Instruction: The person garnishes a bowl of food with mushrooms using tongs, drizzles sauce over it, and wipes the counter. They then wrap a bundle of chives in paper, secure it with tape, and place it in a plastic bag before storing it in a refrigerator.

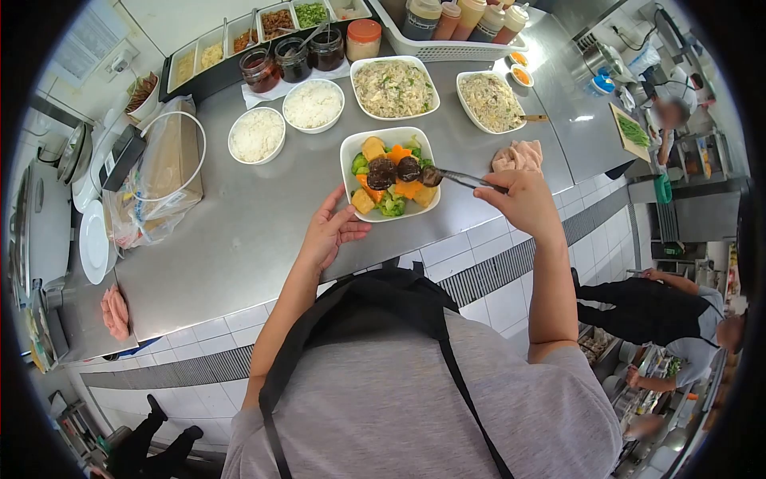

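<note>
On the table [239, 231]: two round bowls of white rice [256, 135] [313, 104], two dishes of fried rice [395, 88] [491, 101], one vegetable plate [390, 173] (holding two dark mushrooms [395, 171]), three dark jars [293, 62], two pink cloths [517, 156] [116, 311].

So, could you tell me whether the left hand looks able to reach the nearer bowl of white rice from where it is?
Probably yes. The left hand rests at the vegetable dish, and the bowl of white rice sits beyond it to the left, with only bare steel counter between them.

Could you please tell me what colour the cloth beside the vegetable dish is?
The cloth is pink, seen in the head view.
</note>
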`<state>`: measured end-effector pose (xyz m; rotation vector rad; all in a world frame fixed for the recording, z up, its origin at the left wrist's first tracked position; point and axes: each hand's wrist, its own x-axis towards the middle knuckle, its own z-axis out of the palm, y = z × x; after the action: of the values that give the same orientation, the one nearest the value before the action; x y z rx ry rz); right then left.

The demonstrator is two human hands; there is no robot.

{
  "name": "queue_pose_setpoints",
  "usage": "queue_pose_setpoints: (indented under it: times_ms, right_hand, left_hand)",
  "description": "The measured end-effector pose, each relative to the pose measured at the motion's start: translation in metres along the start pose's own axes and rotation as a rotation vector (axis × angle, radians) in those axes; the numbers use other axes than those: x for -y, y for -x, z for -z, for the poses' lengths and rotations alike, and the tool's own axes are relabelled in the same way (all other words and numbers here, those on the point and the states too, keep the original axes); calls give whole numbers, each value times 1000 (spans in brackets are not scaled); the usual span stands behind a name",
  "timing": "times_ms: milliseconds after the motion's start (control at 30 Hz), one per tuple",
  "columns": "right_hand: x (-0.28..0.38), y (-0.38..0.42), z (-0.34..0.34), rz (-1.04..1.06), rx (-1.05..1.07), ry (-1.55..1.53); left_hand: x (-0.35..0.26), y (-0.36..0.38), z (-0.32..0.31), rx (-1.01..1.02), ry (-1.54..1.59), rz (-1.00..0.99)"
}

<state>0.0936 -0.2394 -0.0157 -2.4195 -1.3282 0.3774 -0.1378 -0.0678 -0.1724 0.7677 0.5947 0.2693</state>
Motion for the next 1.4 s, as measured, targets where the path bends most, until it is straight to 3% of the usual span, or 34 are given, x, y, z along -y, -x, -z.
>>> queue_pose_setpoints:
  times_ms: [200, 367, 667, 833, 967, 1167, 1267, 1367, 1400]
  right_hand:
    - [18, 4, -11, 264, -372, 305]
    - [24, 16, -55, 486, -434, 490]
    - [29, 30, -35, 288, -335, 223]
    - [9, 31, -32, 76, -56, 328]
    - [2, 30, -47, 134, -68, 313]
    - [-2, 16, -5, 129, -146, 198]
    - [-5, -10, 8, 280, -265, 361]
    - [16, -46, 11, -6, -236, 28]
    - [6, -68, 6, 140, -187, -64]
  left_hand:
    - [2, -1, 1, 3, 8, -9]
    - [0, 0, -1, -4, -5, -12]
    - [0, -1, 0, 12, 9, -8]
    - [0, -1, -1, 7, 9, -13]
    - [0, -1, 0, 9, -1, -12]
    - [-2, 2, -3, 18, 5, -11]
    - [1, 1, -2, -13, 5, -11]
    - [3, 9, -3, -45, 13, -8]
    - [9, 11, 0, -51, 19, -47]
